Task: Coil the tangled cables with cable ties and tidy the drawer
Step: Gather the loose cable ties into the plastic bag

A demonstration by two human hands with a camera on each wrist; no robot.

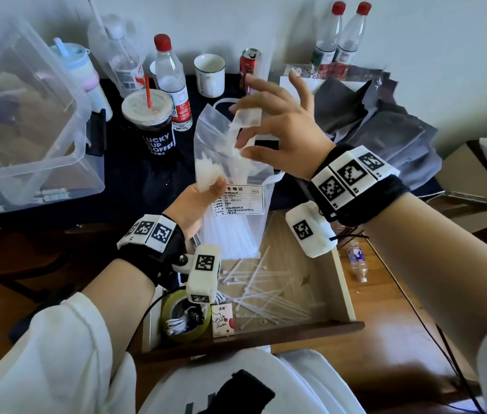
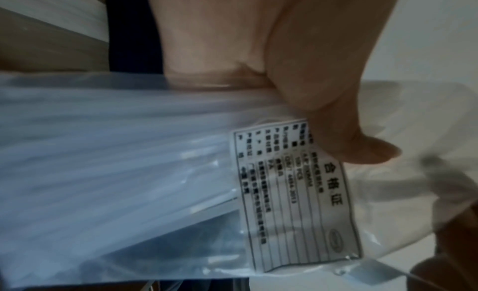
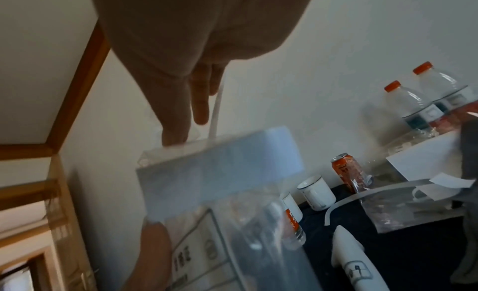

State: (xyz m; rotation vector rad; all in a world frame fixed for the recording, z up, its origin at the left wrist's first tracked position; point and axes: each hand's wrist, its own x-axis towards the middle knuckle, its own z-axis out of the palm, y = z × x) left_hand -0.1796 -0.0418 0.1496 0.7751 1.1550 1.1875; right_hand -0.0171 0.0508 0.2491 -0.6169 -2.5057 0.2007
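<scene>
Head view: the clear bag of cable ties is up in the air over the open drawer, and both my hands have it. My left hand grips its middle, thumb pressed by the white label (the left wrist view shows that thumb too). My right hand pinches the top edge of the bag, other fingers spread wide. Loose cable ties lie crisscrossed in the drawer, near a roll of tape. Behind the bag stand a coffee cup, a water bottle and a white mug.
</scene>
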